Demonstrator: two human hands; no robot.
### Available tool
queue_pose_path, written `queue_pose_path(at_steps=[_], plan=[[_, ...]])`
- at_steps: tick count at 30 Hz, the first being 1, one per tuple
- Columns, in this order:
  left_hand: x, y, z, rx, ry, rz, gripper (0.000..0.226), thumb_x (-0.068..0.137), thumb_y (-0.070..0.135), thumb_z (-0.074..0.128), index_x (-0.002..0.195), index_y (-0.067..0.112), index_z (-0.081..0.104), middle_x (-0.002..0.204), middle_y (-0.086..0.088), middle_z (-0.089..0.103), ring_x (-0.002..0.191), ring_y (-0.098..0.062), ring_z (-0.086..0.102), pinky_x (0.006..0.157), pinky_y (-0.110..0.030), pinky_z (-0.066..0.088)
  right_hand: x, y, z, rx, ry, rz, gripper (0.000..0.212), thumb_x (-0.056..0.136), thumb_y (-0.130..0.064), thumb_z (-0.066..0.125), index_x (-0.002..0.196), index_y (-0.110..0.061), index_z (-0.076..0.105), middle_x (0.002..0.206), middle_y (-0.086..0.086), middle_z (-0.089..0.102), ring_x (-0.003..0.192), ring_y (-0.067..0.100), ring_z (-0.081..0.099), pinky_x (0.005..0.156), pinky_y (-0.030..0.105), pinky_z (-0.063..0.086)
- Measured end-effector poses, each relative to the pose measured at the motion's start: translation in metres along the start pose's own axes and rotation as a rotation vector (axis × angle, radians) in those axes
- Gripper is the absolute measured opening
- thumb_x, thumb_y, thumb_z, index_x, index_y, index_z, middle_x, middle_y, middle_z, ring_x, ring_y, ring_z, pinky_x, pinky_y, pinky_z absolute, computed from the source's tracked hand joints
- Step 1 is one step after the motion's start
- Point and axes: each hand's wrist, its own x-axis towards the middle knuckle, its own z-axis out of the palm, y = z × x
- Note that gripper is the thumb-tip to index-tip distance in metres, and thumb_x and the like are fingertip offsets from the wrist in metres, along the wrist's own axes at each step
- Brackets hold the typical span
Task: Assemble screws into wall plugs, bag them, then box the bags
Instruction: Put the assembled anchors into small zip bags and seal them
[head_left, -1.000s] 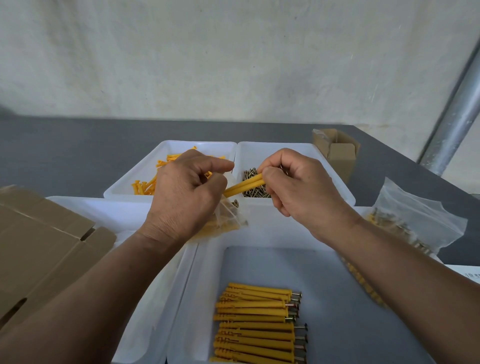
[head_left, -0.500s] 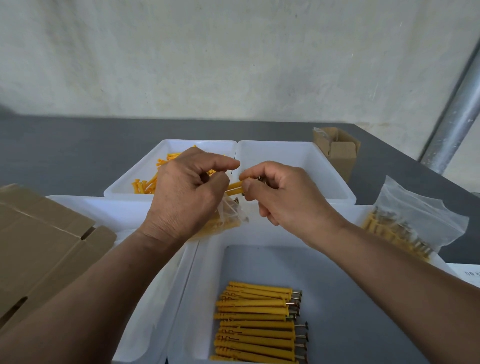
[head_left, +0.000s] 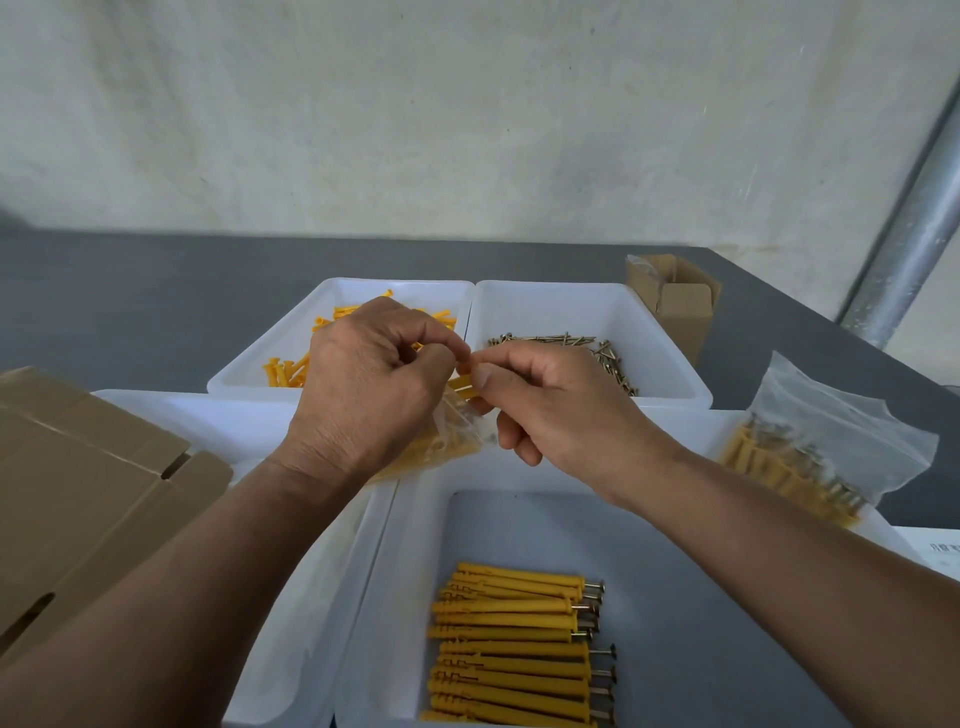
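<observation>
— Yellow plastic wall plug (head_left: 464, 385): who has it?

— Both hands meet on it, raised above the white trays. The right hand (head_left: 550, 400) comes in from the lower right with the wrist bent inward. It pinches the plug between thumb and forefinger, with the other fingers curled beneath. The left hand (head_left: 374, 384) is knuckles up with its fingers curled, gripping the mouth of a clear plastic bag (head_left: 452, 441) of more yellow plugs. The bag hangs just below the pinch, and the left fingers hide the rest of the plug.

— And around the grip?

— Beyond it sit two white plastic trays side by side, with loose yellow plugs (head_left: 283, 370) behind the left hand and brass-coloured screws (head_left: 571, 342) behind the right. Below it, nearer the person, a white plastic tray (head_left: 410, 525) holds a row of assembled plugs (head_left: 511, 642), screw heads pointing right. Well off to the right lies a filled clear bag (head_left: 810, 457) of plugs and screws. A small open cardboard box (head_left: 675, 306) stands farther back on the grey table (head_left: 130, 291). Flat brown cardboard (head_left: 78, 493) lies to the left.
</observation>
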Motion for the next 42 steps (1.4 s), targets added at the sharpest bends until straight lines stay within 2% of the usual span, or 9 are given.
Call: queue_pose_path(at_steps=[6,13,16,20,23,25,27,36,42], plan=[[-0.001,0.002,0.000,-0.003,-0.002,-0.001,0.024,0.069,0.022,0.051,0.073,0.031,0.073,0.078,0.009,0.064,0.063,-0.009,0.057,0.059,-0.016,0.040,0.000,0.005,0.003,-0.009,0.061,-0.013,0.008,0.090,-0.021,0.069,0.085,-0.018,0.064,0.062,-0.003,0.066,0.046,0.007,0.059,0.042,0.023,0.041],[-0.002,0.004,0.000,-0.008,-0.004,-0.007,0.025,0.069,0.022,0.050,0.073,0.029,0.073,0.078,0.008,0.062,0.063,-0.010,0.057,0.058,-0.012,0.040,0.001,0.006,0.005,-0.143,0.025,-0.069,0.015,0.089,-0.031,0.069,0.077,-0.039,0.070,0.070,-0.017,0.069,0.053,0.003,0.063,0.047,0.008,0.037],[-0.001,0.004,0.000,-0.027,-0.004,-0.021,0.025,0.069,0.022,0.050,0.072,0.030,0.073,0.078,0.008,0.063,0.061,-0.008,0.055,0.060,-0.016,0.040,0.000,0.005,0.001,-0.127,0.009,-0.039,0.019,0.095,-0.028,0.060,0.084,-0.040,0.069,0.062,-0.024,0.064,0.048,0.000,0.060,0.043,0.009,0.037],[-0.001,0.003,-0.001,-0.033,0.000,-0.041,0.026,0.069,0.023,0.050,0.073,0.030,0.074,0.081,0.006,0.064,0.064,-0.010,0.057,0.061,-0.020,0.041,0.003,0.004,-0.005,-0.262,0.122,0.077,0.022,0.092,-0.017,0.050,0.088,-0.027,0.069,0.075,-0.008,0.068,0.062,0.010,0.068,0.051,0.023,0.050],[-0.001,0.004,-0.001,-0.036,-0.002,-0.049,0.026,0.069,0.023,0.050,0.072,0.031,0.074,0.081,0.007,0.064,0.065,-0.010,0.058,0.063,-0.021,0.042,0.001,0.004,-0.012,-0.569,-0.168,0.259,0.023,0.093,-0.018,0.045,0.095,-0.017,0.068,0.082,0.003,0.072,0.070,0.022,0.072,0.067,0.036,0.062],[-0.001,0.003,-0.001,-0.046,-0.006,-0.054,0.026,0.068,0.023,0.050,0.072,0.031,0.074,0.081,0.006,0.064,0.065,-0.011,0.058,0.063,-0.022,0.043,-0.003,0.008,-0.012,-0.743,-0.418,0.377,0.023,0.094,-0.020,0.047,0.097,-0.012,0.069,0.082,0.010,0.075,0.063,0.021,0.070,0.064,0.029,0.059],[-0.001,0.003,-0.001,-0.044,-0.006,-0.056,0.026,0.068,0.023,0.049,0.072,0.031,0.074,0.082,0.007,0.065,0.066,-0.010,0.058,0.064,-0.022,0.042,-0.006,0.016,-0.012,-0.834,-0.557,0.427,0.023,0.094,-0.025,0.053,0.099,-0.009,0.069,0.083,0.012,0.075,0.063,0.022,0.071,0.061,0.026,0.057],[-0.001,0.002,-0.002,-0.035,-0.004,-0.053,0.026,0.068,0.022,0.050,0.072,0.032,0.074,0.082,0.007,0.066,0.067,-0.009,0.058,0.064,-0.024,0.045,-0.011,0.037,-0.007,-1.070,-0.801,0.507,0.032,0.084,-0.039,0.073,0.097,-0.010,0.068,0.078,0.007,0.071,0.050,0.018,0.066,0.064,0.028,0.057],[0.000,0.001,-0.002,-0.028,-0.009,-0.044,0.026,0.069,0.022,0.051,0.073,0.033,0.074,0.081,0.008,0.066,0.068,-0.009,0.058,0.065,-0.025,0.045,-0.011,0.034,-0.007,-1.076,-0.864,0.497,0.034,0.088,-0.037,0.068,0.107,-0.010,0.065,0.094,0.010,0.074,0.071,0.020,0.074,0.074,0.033,0.059]])
